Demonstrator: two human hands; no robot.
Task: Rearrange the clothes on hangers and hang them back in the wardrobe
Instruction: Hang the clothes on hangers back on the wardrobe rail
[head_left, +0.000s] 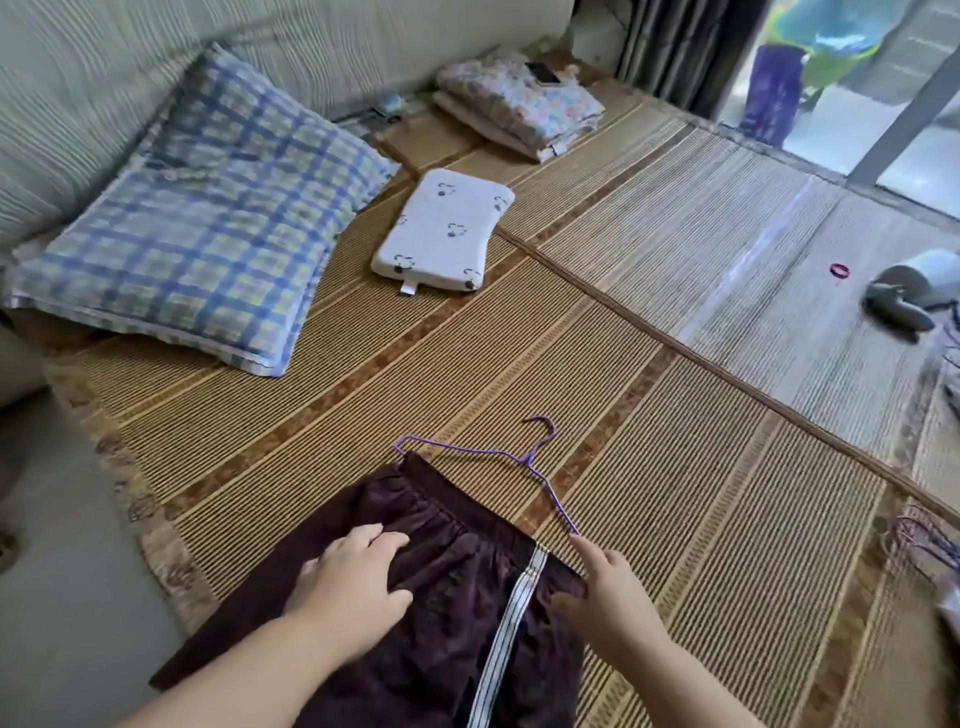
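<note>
A pair of dark maroon trousers (447, 613) lies flat on the woven mat (675, 467) of a bed, waistband away from the person and a white side stripe (511, 623) running down their right edge. A purple wire hanger (525, 462) lies just beyond the waistband. Its hook points away from the trousers, one arm tip sits at the waistband's far corner, and the other arm runs down to the waistband beside the stripe. The left hand (353, 582) rests on the trousers just below the waistband, its grip wide, fingers spread loosely on the cloth and holding nothing. The right hand (613, 597) is at the trousers' striped edge, forefinger stretched out to the hanger's near arm tip and thumb on the cloth. Its other fingers are hidden, so whether its grip has closed on anything cannot be told. Well beyond the trousers lie a small white pillow (441, 231) and, to its left, a blue plaid pillow (208, 218). Farther still is a stack of folded floral clothes (519, 104) with a phone (543, 73) on top.
</note>
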